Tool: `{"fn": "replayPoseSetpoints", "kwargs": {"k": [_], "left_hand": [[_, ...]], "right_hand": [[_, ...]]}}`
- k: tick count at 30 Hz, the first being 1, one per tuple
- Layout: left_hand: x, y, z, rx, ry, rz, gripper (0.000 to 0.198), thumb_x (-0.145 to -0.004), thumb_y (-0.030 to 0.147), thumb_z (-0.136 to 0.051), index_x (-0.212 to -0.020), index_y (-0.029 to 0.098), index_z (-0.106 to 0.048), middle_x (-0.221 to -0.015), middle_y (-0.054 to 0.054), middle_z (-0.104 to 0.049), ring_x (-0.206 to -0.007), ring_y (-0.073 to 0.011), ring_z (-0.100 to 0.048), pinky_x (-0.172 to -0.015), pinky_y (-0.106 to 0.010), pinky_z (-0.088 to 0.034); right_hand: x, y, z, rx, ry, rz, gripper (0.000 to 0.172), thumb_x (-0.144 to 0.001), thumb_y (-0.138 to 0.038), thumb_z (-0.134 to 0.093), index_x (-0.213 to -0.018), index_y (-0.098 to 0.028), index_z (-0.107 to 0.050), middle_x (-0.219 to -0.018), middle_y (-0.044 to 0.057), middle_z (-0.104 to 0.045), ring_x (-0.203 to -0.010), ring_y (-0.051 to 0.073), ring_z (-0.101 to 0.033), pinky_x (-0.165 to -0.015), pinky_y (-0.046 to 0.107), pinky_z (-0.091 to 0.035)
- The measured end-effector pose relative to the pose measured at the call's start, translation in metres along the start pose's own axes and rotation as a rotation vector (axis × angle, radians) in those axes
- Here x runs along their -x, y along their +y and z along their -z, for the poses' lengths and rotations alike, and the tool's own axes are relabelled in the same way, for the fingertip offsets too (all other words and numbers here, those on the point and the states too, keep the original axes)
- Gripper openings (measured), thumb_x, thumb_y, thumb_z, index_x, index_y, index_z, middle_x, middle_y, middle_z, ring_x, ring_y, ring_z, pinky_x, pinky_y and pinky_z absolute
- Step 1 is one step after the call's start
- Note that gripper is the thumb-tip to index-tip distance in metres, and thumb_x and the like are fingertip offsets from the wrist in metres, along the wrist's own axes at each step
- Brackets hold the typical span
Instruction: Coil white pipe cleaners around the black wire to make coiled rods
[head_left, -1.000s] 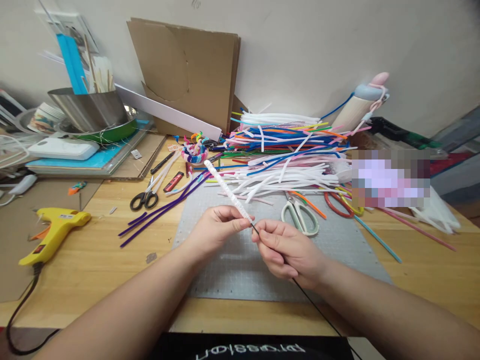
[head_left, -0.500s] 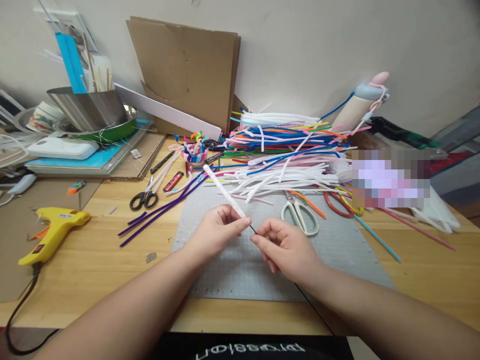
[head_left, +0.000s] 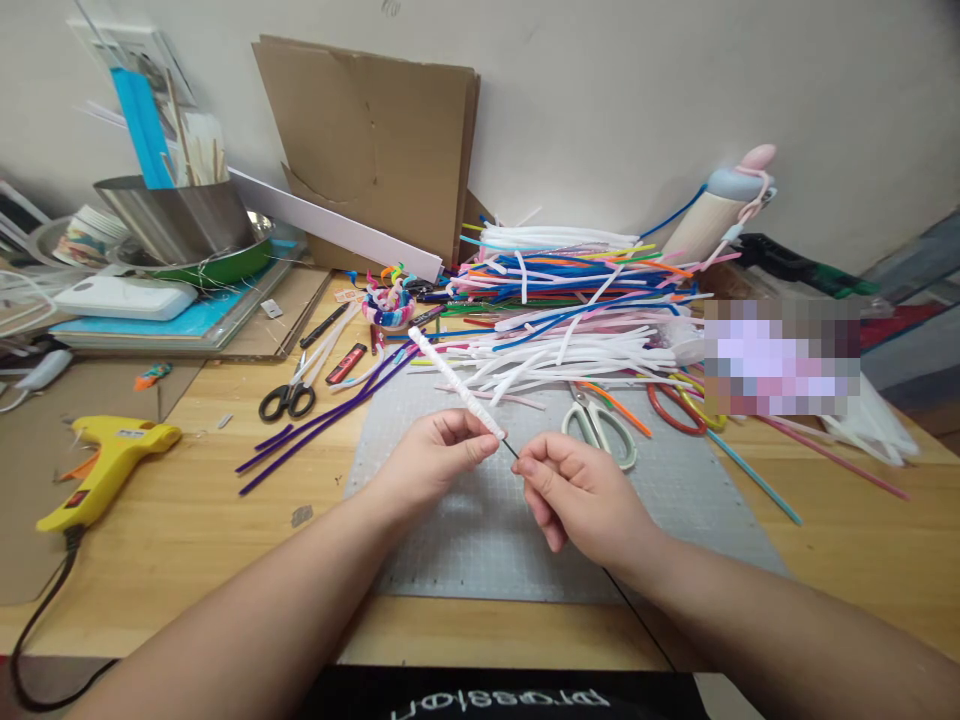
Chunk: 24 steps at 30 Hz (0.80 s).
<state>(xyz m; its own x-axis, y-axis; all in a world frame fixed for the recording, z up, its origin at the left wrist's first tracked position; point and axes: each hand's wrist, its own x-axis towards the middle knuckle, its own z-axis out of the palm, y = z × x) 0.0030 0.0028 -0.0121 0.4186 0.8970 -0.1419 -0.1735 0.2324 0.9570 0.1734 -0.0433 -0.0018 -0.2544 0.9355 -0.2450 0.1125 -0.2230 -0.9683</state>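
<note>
My left hand (head_left: pixel 435 455) is closed, thumb against fingers, around the lower end of a slim white fuzzy tube (head_left: pixel 450 378), which looks like pipe cleaner wound closely in rings. The tube slants up and away to the left over the grey cutting mat (head_left: pixel 465 555). Out of its near end comes a thin black rod (head_left: pixel 511 449). My right hand (head_left: pixel 581 495) pinches that rod just beyond the tube. Past my right wrist, a thin black length runs on toward the table's front edge.
White-handled scissors (head_left: pixel 600 430) lie behind my right hand, before a heap of coloured pipe cleaners (head_left: pixel 570 290). Purple pipe cleaners (head_left: pixel 330 420) and black scissors (head_left: pixel 289 400) are to the left. A yellow glue gun (head_left: pixel 112 465) with a cord rests far left.
My right hand has shifted slightly right along the black rod, and a little more of it shows between the hands. My left hand has barely moved.
</note>
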Motion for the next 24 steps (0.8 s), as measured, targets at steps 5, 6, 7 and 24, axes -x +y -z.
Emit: {"fn": "replayPoseSetpoints", "kwargs": {"k": [5, 6, 7, 24], "left_hand": [[0.0, 0.0033, -0.0011, 0.021, -0.014, -0.019, 0.018, -0.065, 0.029, -0.075, -0.074, 0.015, -0.067, -0.07, 0.001, -0.063, -0.061, -0.0091, -0.051, -0.064, -0.023, -0.038], [0.0003, 0.0043, -0.0015, 0.02, -0.013, -0.02, 0.018, -0.064, 0.028, -0.075, -0.074, 0.015, -0.067, -0.069, 0.001, -0.064, -0.061, -0.0092, -0.052, -0.065, -0.024, -0.039], [0.0005, 0.0052, -0.0019, 0.021, -0.01, -0.021, 0.018, -0.064, 0.028, -0.076, -0.073, 0.016, -0.067, -0.069, 0.001, -0.064, -0.062, -0.0094, -0.052, -0.066, -0.024, -0.039], [0.0064, 0.0038, -0.0029, 0.229, -0.109, 0.143, 0.04, -0.063, 0.027, -0.077, -0.098, 0.018, -0.06, -0.061, 0.006, -0.052, -0.053, -0.0059, -0.043, -0.055, -0.022, -0.031]], "right_hand": [[-0.0031, 0.0021, 0.0012, -0.192, -0.122, -0.043, 0.024, -0.087, -0.039, -0.049, -0.079, -0.017, -0.051, -0.044, -0.008, -0.05, -0.027, 0.005, -0.042, -0.029, 0.013, -0.028], [-0.0036, 0.0023, 0.0012, -0.238, -0.145, -0.047, 0.024, -0.087, -0.039, -0.05, -0.078, -0.017, -0.051, -0.044, -0.008, -0.049, -0.027, 0.004, -0.041, -0.029, 0.013, -0.027], [-0.004, 0.0023, 0.0011, -0.281, -0.165, -0.051, 0.024, -0.087, -0.039, -0.05, -0.078, -0.016, -0.051, -0.043, -0.008, -0.048, -0.026, 0.004, -0.04, -0.029, 0.012, -0.026], [0.0009, 0.0037, -0.004, 0.074, 0.058, 0.062, 0.022, -0.085, -0.039, -0.051, -0.077, -0.018, -0.051, -0.044, -0.008, -0.044, -0.032, 0.005, -0.038, -0.033, 0.017, -0.028]]}}
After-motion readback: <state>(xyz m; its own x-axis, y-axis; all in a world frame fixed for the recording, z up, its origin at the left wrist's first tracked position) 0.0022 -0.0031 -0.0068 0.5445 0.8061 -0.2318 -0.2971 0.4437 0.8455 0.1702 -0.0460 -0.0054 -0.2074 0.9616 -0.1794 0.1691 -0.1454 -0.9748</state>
